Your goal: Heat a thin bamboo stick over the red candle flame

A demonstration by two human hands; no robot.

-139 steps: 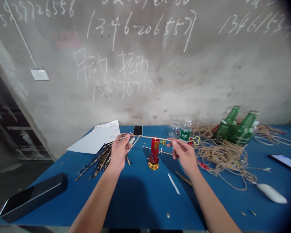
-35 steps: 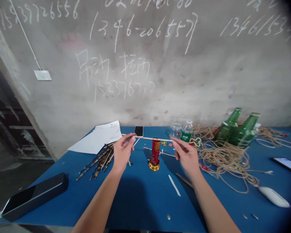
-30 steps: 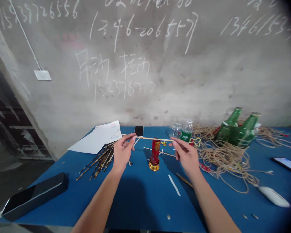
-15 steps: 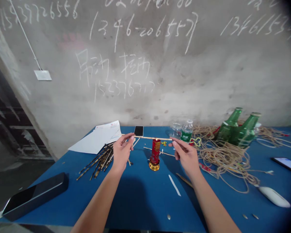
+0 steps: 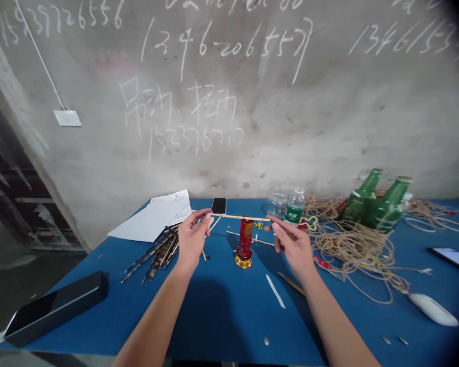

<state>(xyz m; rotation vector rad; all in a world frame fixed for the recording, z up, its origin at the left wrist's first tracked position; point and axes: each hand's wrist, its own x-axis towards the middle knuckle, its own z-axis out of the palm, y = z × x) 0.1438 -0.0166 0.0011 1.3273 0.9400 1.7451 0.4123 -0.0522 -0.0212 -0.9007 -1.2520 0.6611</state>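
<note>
Between my two hands a thin pale wooden stick (image 5: 235, 217) stretches nearly level across the top of a red candle (image 5: 246, 238). The candle stands upright on a gold base (image 5: 243, 261). My left hand (image 5: 193, 234) pinches the stick near its left part, and a short end pokes out beyond the fingers. At the right end, my right hand (image 5: 289, 238) holds the stick between thumb and fingertips. No flame can be made out clearly at the candle top. Beside my left hand lies a bundle of darkened sticks (image 5: 158, 255).
White papers (image 5: 149, 219) and a small dark-screened device (image 5: 219, 206) lie at the back. A jar (image 5: 278, 205), a water bottle (image 5: 294, 206), green bottles (image 5: 392, 206) and tangled cord (image 5: 352, 250) fill the right. A black case (image 5: 57, 308) sits front left, a phone (image 5: 453, 261) far right.
The stick's right end and my right fingertips have shifted very slightly left. The glow at the candle top, seen before, no longer shows clearly. My left hand is almost still.
</note>
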